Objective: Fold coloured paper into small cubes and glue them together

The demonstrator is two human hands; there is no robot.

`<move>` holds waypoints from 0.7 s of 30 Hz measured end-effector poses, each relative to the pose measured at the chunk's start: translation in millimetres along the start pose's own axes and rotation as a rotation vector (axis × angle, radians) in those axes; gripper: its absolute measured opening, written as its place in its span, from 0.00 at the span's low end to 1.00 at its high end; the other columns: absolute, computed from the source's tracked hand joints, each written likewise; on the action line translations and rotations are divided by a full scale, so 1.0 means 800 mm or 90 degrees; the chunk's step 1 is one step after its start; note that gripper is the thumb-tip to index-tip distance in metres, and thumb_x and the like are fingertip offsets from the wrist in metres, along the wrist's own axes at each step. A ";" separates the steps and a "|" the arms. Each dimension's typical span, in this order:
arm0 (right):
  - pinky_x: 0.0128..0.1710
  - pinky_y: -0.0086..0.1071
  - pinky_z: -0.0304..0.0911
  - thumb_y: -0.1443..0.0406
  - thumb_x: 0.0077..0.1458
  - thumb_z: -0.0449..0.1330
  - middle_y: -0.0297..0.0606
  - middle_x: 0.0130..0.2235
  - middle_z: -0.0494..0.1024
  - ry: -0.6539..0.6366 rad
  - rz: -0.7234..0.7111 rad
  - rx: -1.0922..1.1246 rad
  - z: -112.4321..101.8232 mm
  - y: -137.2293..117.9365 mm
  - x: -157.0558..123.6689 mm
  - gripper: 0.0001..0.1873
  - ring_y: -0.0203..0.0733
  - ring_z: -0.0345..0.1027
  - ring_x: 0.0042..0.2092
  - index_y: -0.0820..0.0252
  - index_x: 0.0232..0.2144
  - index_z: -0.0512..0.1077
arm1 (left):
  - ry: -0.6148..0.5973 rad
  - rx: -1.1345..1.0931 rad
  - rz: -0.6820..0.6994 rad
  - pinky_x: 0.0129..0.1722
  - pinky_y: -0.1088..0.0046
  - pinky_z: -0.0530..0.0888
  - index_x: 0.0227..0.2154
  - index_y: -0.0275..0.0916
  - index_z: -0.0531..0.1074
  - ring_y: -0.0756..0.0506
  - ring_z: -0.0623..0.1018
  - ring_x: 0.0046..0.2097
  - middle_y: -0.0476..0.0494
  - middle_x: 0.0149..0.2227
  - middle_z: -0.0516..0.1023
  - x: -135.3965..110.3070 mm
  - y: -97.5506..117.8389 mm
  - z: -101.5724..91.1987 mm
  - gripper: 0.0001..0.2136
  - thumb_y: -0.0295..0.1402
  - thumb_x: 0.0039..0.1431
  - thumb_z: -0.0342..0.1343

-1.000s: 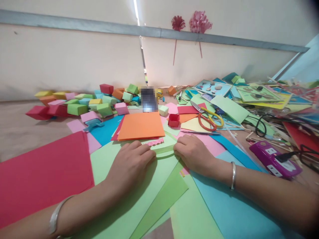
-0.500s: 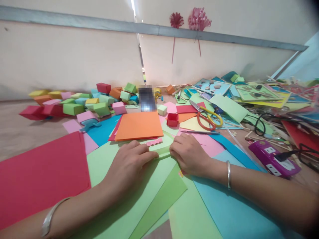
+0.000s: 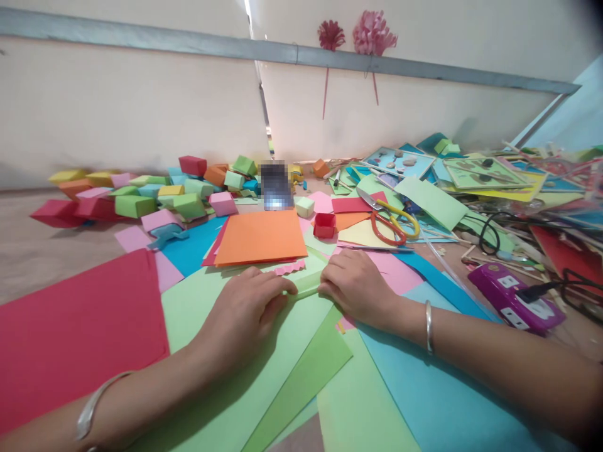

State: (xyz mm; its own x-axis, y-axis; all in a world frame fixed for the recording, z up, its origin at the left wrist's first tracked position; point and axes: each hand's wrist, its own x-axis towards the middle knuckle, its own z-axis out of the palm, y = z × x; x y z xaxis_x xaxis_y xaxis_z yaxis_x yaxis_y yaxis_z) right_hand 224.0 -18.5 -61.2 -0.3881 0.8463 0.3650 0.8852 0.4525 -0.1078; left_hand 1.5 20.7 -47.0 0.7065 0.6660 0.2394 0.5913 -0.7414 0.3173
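Observation:
My left hand (image 3: 245, 311) and my right hand (image 3: 354, 285) lie knuckles up, close together, on a light green paper sheet (image 3: 221, 402). Their curled fingers pinch a narrow folded strip of green paper (image 3: 305, 287) that runs between them. Both wrists carry a silver bangle. Just beyond the fingers lies a small pink zigzag-edged scrap (image 3: 289, 268), and behind it a stack of orange paper (image 3: 261, 237). More green and blue sheets fan out under my forearms.
A large red sheet (image 3: 80, 326) lies at the left. Several folded paper boxes (image 3: 141, 194) are heaped at the back left. Red-and-yellow scissors (image 3: 393, 223), a small red box (image 3: 326, 225), a purple power strip (image 3: 516, 295) and piled craft cards (image 3: 485, 176) fill the right.
The two hands have drawn a little closer together along the green folded strip, the right hand sliding left. The view has shifted slightly left.

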 end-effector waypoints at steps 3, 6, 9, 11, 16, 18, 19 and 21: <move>0.34 0.35 0.44 0.66 0.61 0.60 0.39 0.32 0.74 -0.036 0.043 -0.007 -0.006 0.005 0.001 0.09 0.42 0.58 0.36 0.62 0.29 0.72 | -0.015 0.013 -0.022 0.27 0.70 0.62 0.28 0.39 0.74 0.44 0.71 0.30 0.45 0.26 0.78 0.001 0.001 -0.003 0.14 0.30 0.65 0.45; 0.34 0.34 0.45 0.65 0.61 0.61 0.39 0.32 0.73 -0.073 0.062 0.004 -0.010 0.008 0.004 0.09 0.42 0.59 0.36 0.63 0.29 0.72 | -0.007 0.047 -0.002 0.27 0.69 0.61 0.28 0.40 0.73 0.44 0.70 0.29 0.45 0.26 0.78 0.000 0.002 -0.004 0.14 0.29 0.64 0.45; 0.34 0.34 0.46 0.63 0.61 0.63 0.39 0.32 0.73 -0.106 0.090 0.001 -0.013 0.009 0.007 0.10 0.42 0.59 0.36 0.63 0.29 0.72 | 0.000 0.092 0.018 0.28 0.68 0.60 0.28 0.40 0.74 0.44 0.71 0.30 0.45 0.27 0.79 -0.002 0.005 -0.004 0.13 0.29 0.64 0.46; 0.34 0.33 0.46 0.61 0.60 0.64 0.39 0.31 0.73 -0.126 0.109 0.003 -0.014 0.009 0.009 0.11 0.41 0.60 0.35 0.63 0.29 0.72 | -0.007 0.120 0.031 0.28 0.68 0.60 0.28 0.40 0.74 0.43 0.71 0.30 0.45 0.27 0.79 -0.003 0.006 -0.004 0.13 0.29 0.64 0.46; 0.33 0.32 0.46 0.62 0.59 0.65 0.37 0.30 0.72 -0.144 0.144 0.041 -0.018 0.009 0.013 0.12 0.39 0.59 0.33 0.63 0.27 0.71 | 0.006 0.125 0.042 0.26 0.70 0.60 0.27 0.38 0.74 0.45 0.72 0.29 0.45 0.26 0.77 -0.003 0.009 -0.005 0.14 0.26 0.63 0.45; 0.32 0.31 0.46 0.63 0.58 0.65 0.35 0.29 0.70 -0.141 0.159 0.075 -0.020 0.008 0.014 0.12 0.38 0.59 0.33 0.62 0.25 0.70 | 0.019 0.111 0.047 0.25 0.71 0.60 0.27 0.38 0.75 0.45 0.72 0.28 0.45 0.26 0.76 -0.003 0.008 -0.003 0.13 0.25 0.62 0.46; 0.32 0.31 0.46 0.64 0.57 0.66 0.34 0.28 0.70 -0.138 0.167 0.093 -0.021 0.008 0.014 0.13 0.37 0.59 0.32 0.62 0.25 0.69 | 0.022 0.105 0.054 0.25 0.72 0.60 0.28 0.39 0.76 0.45 0.72 0.28 0.45 0.26 0.76 -0.003 0.007 -0.002 0.14 0.25 0.62 0.46; 0.31 0.31 0.46 0.65 0.56 0.66 0.33 0.27 0.68 -0.131 0.183 0.124 -0.022 0.007 0.014 0.13 0.37 0.59 0.32 0.61 0.24 0.68 | 0.022 0.098 0.078 0.24 0.72 0.60 0.33 0.41 0.80 0.46 0.72 0.27 0.46 0.25 0.75 -0.004 0.003 -0.001 0.15 0.25 0.62 0.46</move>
State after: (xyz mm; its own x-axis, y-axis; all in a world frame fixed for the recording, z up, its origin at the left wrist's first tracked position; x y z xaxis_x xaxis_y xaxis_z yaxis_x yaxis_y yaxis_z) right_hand 229.5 -11.4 -41.4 -0.1926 0.9757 0.1042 0.9075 0.2175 -0.3594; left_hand 0.2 17.0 -46.6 0.7647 0.5706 0.2995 0.5563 -0.8191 0.1403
